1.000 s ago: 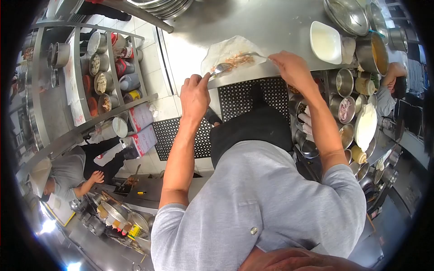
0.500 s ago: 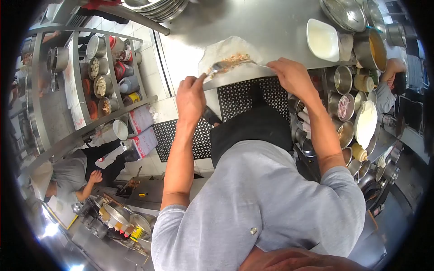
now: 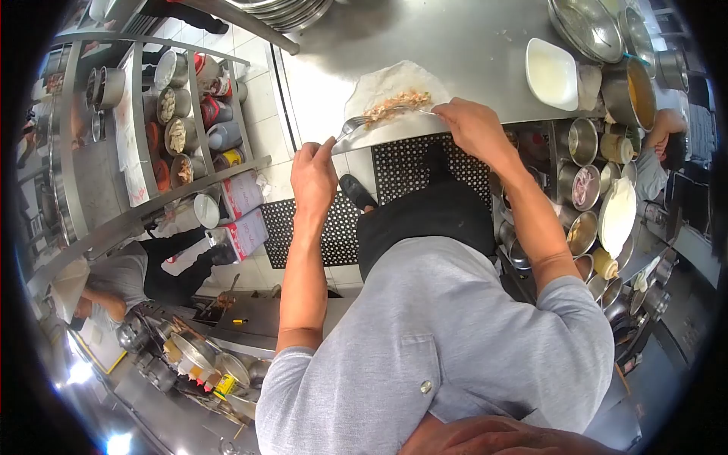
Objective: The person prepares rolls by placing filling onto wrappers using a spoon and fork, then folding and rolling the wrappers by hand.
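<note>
A thin pale round wrapper (image 3: 379, 80) lies on the steel table (image 3: 462, 57) near its front edge. Chopped orange and white filling (image 3: 402, 98) forms a line across it. My left hand (image 3: 313, 173) is closed around the handle of a fork (image 3: 352, 123), whose tines touch the left end of the filling. Pinched in my right hand (image 3: 470, 125) is a slim metal utensil (image 3: 425, 111); its head lies at the filling and I cannot make out its kind.
A white tub (image 3: 551, 74) of pale liquid stands right of the wrapper, beside a pot (image 3: 628, 95) of orange liquid. Metal bowls (image 3: 582, 142) line my right side. Shelves (image 3: 144, 114) with containers stand left, and a person (image 3: 114, 284) works lower left.
The left utensil has shifted left and turned, so its tines now show and more filling is uncovered. Both hands keep their hold. The whole view has shifted slightly.
</note>
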Motion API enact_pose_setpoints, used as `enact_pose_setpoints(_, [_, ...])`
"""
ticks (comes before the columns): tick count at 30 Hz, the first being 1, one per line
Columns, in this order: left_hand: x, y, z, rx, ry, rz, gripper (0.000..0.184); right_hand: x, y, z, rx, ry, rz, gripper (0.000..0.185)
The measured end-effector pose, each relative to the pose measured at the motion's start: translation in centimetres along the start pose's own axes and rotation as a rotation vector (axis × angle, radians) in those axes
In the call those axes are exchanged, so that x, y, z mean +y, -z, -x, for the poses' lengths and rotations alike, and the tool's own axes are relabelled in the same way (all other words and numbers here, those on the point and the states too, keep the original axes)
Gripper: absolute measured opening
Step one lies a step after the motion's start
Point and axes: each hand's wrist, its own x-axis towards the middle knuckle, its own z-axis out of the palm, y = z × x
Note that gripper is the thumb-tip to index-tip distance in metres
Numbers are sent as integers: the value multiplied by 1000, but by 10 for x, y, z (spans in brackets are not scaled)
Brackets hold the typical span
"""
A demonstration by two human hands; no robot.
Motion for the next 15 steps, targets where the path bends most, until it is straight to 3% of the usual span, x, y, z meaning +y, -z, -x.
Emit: enact_pose_setpoints(15, [3,0,-2,-8,-55,-13,32,26,9,4,-15,-39,17,22])
